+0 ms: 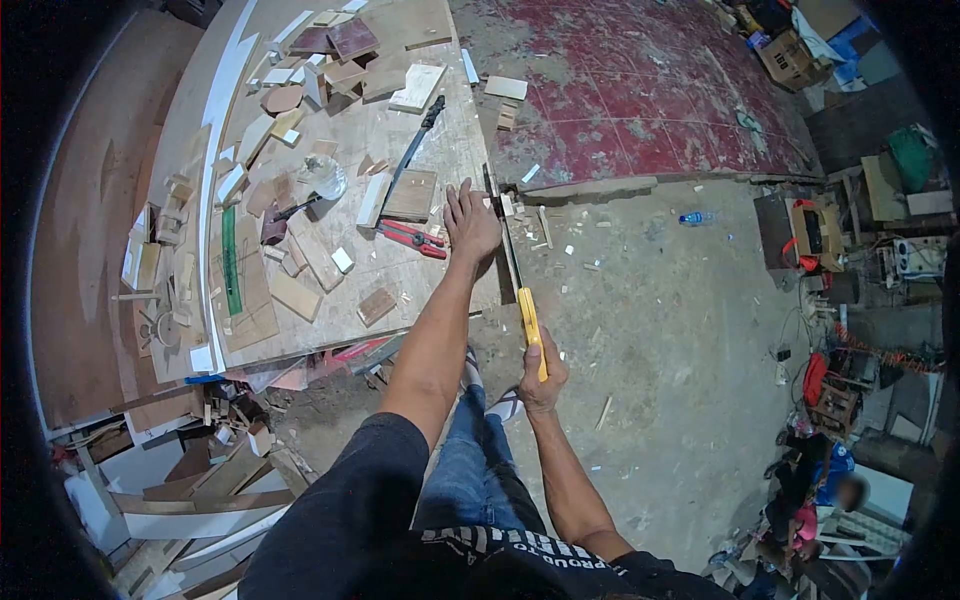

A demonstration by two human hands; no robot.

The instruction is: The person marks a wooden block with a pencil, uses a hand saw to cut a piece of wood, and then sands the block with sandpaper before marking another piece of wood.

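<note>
My right hand (545, 372) is wrapped round the yellow handle of a hand saw (528, 315). The saw's narrow blade points away from me along the table's right edge, passing beside my left hand (472, 228). That hand lies flat at the edge with its fingers spread, pressing down; what lies under the palm is mostly hidden. A small pale wood piece (507, 205) shows just right of the blade. Left of my left hand are a red-handled tool (412, 238), a brown wood block (410, 195) and a long dark tool with a black handle (418, 140).
Wood offcuts (345, 75) and a green strip (232, 262) cover much of the worktable (375, 280). Scraps lie on the concrete floor (650, 330), near a plastic bottle (697, 218). Stacked boards (200, 490) stand lower left. A person (830, 485) is at lower right.
</note>
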